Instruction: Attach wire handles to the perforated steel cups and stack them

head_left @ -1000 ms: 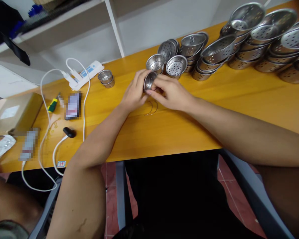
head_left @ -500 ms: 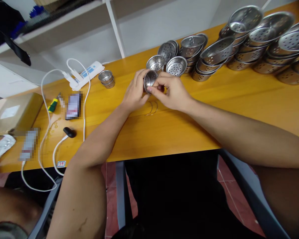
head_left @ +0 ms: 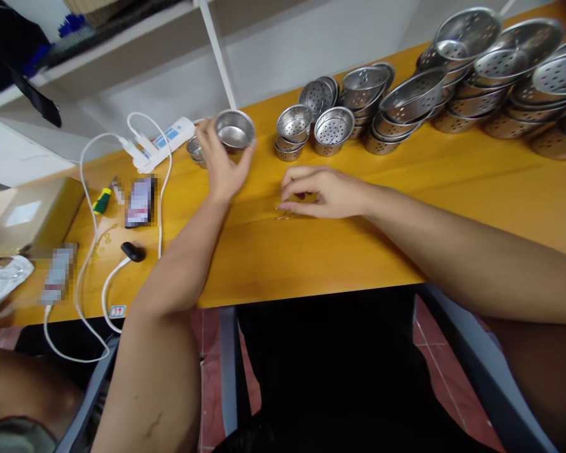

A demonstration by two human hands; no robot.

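Observation:
My left hand (head_left: 224,165) grips a small shiny metal cup (head_left: 236,130), fingers on its left side and thumb on its right. The cup is tilted, its mouth towards me, above the back of the table. Just behind that hand, a small perforated cup (head_left: 194,150) is partly hidden. My right hand (head_left: 318,190) is low over the table, thumb and fingers closed together at thin curved wires (head_left: 283,217); the fingertips cover part of them. Beyond it stand a short stack of perforated cups (head_left: 294,126) and another perforated cup (head_left: 332,129).
Taller stacks of perforated metal cups (head_left: 490,94) line the back right. On the left are a white power strip (head_left: 167,145) with cables, a phone (head_left: 140,201), a green-yellow handled tool (head_left: 102,200) and a cardboard box (head_left: 38,217). A shelf (head_left: 141,47) rises behind.
My left hand has moved left and back, carrying the cup away from my right hand. My right hand has let go of the cup and come down to the curved wires.

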